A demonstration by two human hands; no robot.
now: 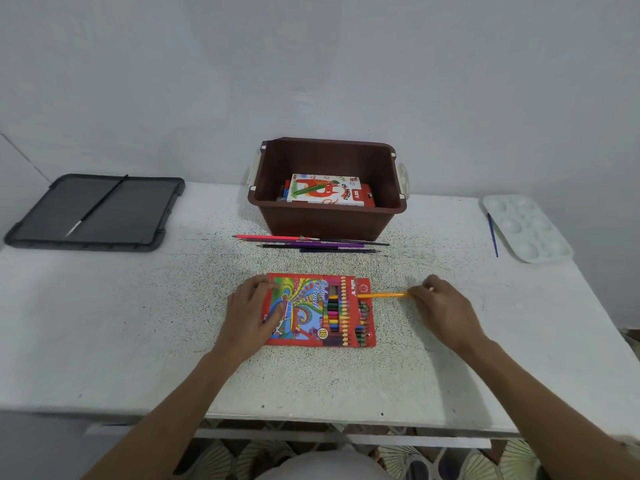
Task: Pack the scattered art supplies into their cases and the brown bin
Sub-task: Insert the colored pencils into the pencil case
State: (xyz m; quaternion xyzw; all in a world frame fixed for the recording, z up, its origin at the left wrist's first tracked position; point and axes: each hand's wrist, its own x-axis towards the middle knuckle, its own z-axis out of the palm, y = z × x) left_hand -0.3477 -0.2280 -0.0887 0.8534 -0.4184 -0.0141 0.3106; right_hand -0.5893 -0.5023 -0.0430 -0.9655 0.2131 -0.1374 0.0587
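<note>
Partway; pastels box in brown bin.
Right hand fingers pinch yellow pencil at pencil case; left hand presses it, fingers flat; loose pencils, palette unpacked.

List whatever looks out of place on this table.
A yellow pencil juts out of the pencil case, pinched by the right hand. Several pencils lie loose in front of the bin. A black brush lies slantwise on the grey tray, and a blue brush lies beside the palette.
</note>
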